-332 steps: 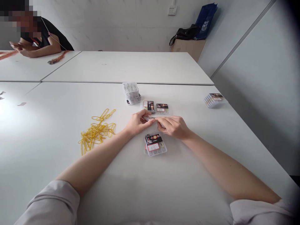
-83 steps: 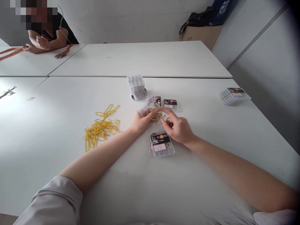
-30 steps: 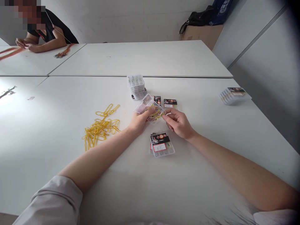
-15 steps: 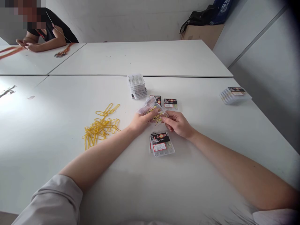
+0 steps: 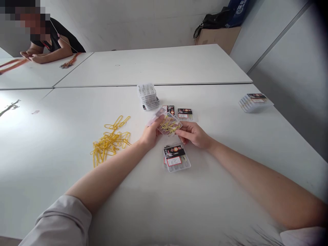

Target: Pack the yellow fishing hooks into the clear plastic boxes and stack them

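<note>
My left hand (image 5: 151,134) grips a clear plastic case (image 5: 164,127) by its left side, thumb on top. The case's lid (image 5: 154,118) is swung up on the far left. Inside lie several yellow cords (image 5: 169,124) with small dark bits, too small to make out. My right hand (image 5: 193,134) is closed at the case's right corner, its thumb and fingertips on the edge. Just below lie two closed cases (image 5: 177,164), one overlapping the other, with black and red labels. Beyond my hands are more labelled cases (image 5: 185,114).
A pile of yellow looped cords (image 5: 109,145) lies on the left. Behind the hands rises a stack of clear cases (image 5: 147,95); another stack (image 5: 252,104) is near the right table edge. A person (image 5: 60,44) leans on the far table beside orange cords (image 5: 69,64).
My left thumb has drawn back from the middle of the case to its upper left edge, showing more of the yellow cords. The view has shifted slightly.
</note>
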Motion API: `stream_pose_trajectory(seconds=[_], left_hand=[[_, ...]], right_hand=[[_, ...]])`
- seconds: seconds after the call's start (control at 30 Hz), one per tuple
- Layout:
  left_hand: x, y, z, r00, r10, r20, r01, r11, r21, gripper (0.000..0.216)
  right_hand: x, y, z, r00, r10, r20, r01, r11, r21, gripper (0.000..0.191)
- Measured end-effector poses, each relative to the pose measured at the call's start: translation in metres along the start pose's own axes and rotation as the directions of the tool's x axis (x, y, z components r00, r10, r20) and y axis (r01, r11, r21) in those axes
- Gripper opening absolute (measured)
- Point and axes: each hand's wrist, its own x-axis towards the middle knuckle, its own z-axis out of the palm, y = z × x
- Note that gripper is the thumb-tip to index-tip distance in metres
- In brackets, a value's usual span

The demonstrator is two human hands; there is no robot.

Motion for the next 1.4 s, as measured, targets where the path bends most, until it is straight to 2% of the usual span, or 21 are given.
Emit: stream_pose_trajectory(seconds=[0.13, 0.27, 0.37, 0.47, 0.6, 0.97, 1.4], left_hand=[[0.003, 0.005, -0.004, 0.996, -0.065, 0.063, 0.066, 0.997, -0.026, 0.054], [0.0, 0.011, -0.004, 0.985, -0.128, 0.115, 0.13, 0.991, -0.009, 0.049], [-0.003, 0.013, -0.003, 0.972, -0.148, 0.181, 0.143, 0.989, 0.036, 0.044], [-0.004, 0.015, -0.004, 0.962, -0.163, 0.221, 0.149, 0.986, 0.078, 0.04], [-0.003, 0.017, -0.007, 0.933, -0.241, 0.268, 0.205, 0.966, 0.156, 0.04], [-0.001, 0.016, -0.005, 0.942, -0.238, 0.237, 0.226, 0.971, 0.079, 0.038], [-0.001, 0.018, 0.0, 0.948, -0.271, 0.169, 0.264, 0.963, 0.061, 0.031]], right_hand=[[0.0, 0.0, 0.0, 0.992, -0.062, -0.107, 0.059, 0.998, -0.03, 0.024], [0.0, 0.0, -0.003, 0.925, -0.223, -0.308, 0.198, 0.974, -0.108, 0.03], [-0.001, 0.0, -0.004, 0.884, -0.286, -0.369, 0.248, 0.958, -0.147, 0.028], [-0.002, 0.001, -0.005, 0.876, -0.314, -0.365, 0.271, 0.948, -0.167, 0.03], [-0.003, 0.002, -0.006, 0.876, -0.325, -0.357, 0.281, 0.944, -0.172, 0.035], [-0.003, 0.003, -0.003, 0.899, -0.277, -0.34, 0.213, 0.953, -0.214, 0.045], [-0.002, 0.004, -0.002, 0.915, -0.242, -0.323, 0.155, 0.95, -0.272, 0.039]])
